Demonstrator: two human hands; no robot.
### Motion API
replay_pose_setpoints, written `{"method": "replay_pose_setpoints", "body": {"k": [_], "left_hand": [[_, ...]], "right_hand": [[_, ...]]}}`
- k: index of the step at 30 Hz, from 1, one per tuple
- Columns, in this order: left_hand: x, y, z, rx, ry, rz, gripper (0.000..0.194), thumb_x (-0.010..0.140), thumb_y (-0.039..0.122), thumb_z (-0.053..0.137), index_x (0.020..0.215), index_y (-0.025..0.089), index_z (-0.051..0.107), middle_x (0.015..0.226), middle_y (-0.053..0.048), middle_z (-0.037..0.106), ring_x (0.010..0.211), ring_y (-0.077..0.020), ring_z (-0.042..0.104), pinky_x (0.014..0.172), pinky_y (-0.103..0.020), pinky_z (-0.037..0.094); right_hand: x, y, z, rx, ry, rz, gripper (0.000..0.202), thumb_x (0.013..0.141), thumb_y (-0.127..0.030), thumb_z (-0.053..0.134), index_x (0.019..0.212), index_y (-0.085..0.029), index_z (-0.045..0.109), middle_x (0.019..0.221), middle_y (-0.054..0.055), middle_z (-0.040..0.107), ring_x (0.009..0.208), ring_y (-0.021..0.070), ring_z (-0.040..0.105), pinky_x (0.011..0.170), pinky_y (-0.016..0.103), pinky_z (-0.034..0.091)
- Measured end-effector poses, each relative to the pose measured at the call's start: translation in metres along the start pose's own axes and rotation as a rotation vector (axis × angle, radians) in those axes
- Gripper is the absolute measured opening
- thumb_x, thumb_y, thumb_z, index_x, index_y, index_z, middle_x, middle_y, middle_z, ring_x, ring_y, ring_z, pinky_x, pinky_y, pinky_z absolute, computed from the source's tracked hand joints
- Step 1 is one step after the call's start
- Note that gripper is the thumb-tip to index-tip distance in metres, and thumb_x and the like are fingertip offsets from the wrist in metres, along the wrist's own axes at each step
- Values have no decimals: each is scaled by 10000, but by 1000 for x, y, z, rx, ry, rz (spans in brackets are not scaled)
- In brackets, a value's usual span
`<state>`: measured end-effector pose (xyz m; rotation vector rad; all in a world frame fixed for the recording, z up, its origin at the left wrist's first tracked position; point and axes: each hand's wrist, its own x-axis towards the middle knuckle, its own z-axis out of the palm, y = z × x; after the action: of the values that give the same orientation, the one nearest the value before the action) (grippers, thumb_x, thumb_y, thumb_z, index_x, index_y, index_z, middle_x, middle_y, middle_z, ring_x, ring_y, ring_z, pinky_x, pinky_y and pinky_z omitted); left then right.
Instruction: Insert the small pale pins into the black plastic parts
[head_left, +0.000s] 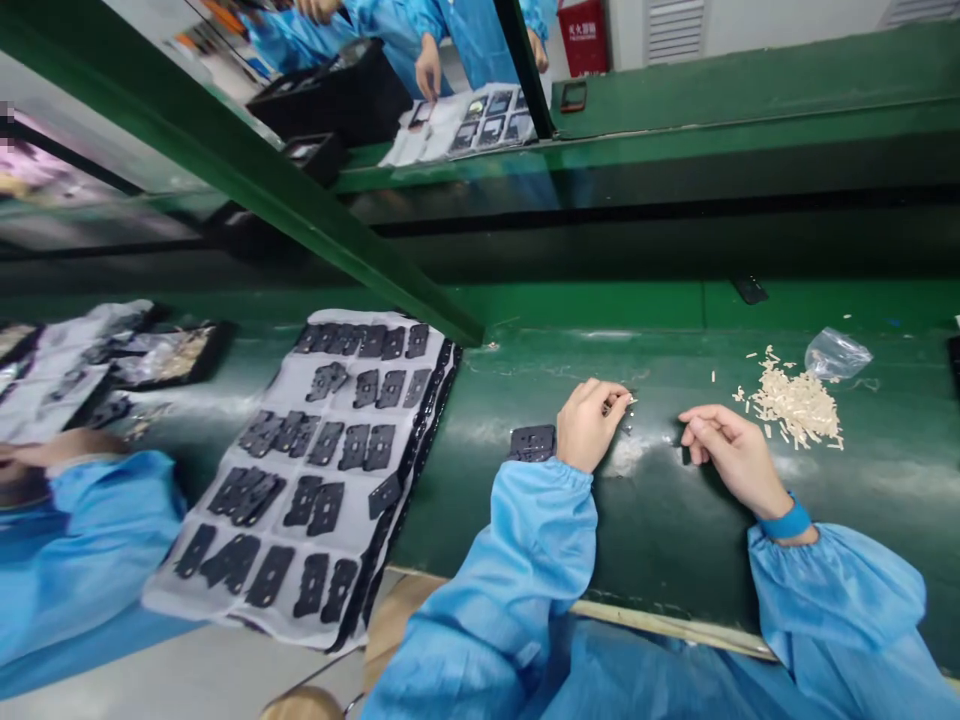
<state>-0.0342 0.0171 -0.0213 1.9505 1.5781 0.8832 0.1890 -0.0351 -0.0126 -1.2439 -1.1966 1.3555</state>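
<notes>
My left hand [592, 422] hovers over the green table with thumb and forefinger pinched together; a tiny piece shows at the fingertips, too small to name. Beside its wrist lies a small stack of black plastic parts [532, 442]. A short way to the right, my right hand [731, 455] has its fingers drawn together, and a small dark bit [685, 456] shows beneath them; what they hold is hidden. Several tiny specks lie on the table between the hands. To the right is a heap of small cream-coloured strips [799, 402].
A clear plastic bag [836, 354] touches the heap. At left, a tray lined with white foam [300, 540] carries rows of black plastic parts. A green post [315, 210] slants across the view. A co-worker's sleeve [105, 540] is at far left; other people work behind the shelf [750, 90].
</notes>
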Motion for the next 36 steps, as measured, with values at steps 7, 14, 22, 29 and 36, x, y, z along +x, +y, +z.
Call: {"method": "replay_pose_setpoints", "body": {"k": [7, 14, 22, 29, 36], "left_hand": [[5, -5, 5, 253, -13, 121, 198, 980, 332, 681, 1102, 193, 752, 1087, -75, 670, 1018, -231, 545, 900, -331, 440], [10, -2, 7, 227, -74, 119, 94, 1000, 247, 636, 993, 158, 668, 1046, -91, 621, 1002, -234, 505, 914, -342, 421], [13, -19, -8, 123, -46, 156, 262, 1087, 288, 474, 978, 148, 666, 997, -85, 667, 956, -209, 572, 913, -340, 427], [13, -26, -16, 23, 61, 232, 283, 1080, 278, 506, 1147, 180, 763, 1057, -37, 738, 985, -173, 643, 934, -302, 466], [5, -14, -19, 141, 109, 330, 192, 1059, 299, 561, 993, 186, 702, 931, -6, 735, 855, -165, 643, 818, -300, 447]], "right_hand": [[0, 1, 1, -75, -44, -7, 400, 1000, -481, 636, 1070, -93, 699, 794, 74, 684, 561, 102, 597, 536, 220, 461], [5, 0, 6, -122, -81, -1, 443, 991, -511, 627, 1062, -80, 701, 773, 74, 669, 551, 108, 591, 528, 229, 466], [6, 5, 9, -216, -92, -7, 444, 994, -515, 597, 1068, -91, 708, 771, 76, 680, 545, 111, 585, 528, 231, 472], [10, 9, 13, -311, -85, -19, 418, 1004, -513, 557, 1057, -128, 712, 758, 57, 682, 547, 120, 587, 540, 242, 461], [6, 13, 14, -352, -91, -42, 519, 997, -607, 521, 1051, -130, 718, 771, 73, 684, 576, 141, 619, 564, 253, 488]]}}
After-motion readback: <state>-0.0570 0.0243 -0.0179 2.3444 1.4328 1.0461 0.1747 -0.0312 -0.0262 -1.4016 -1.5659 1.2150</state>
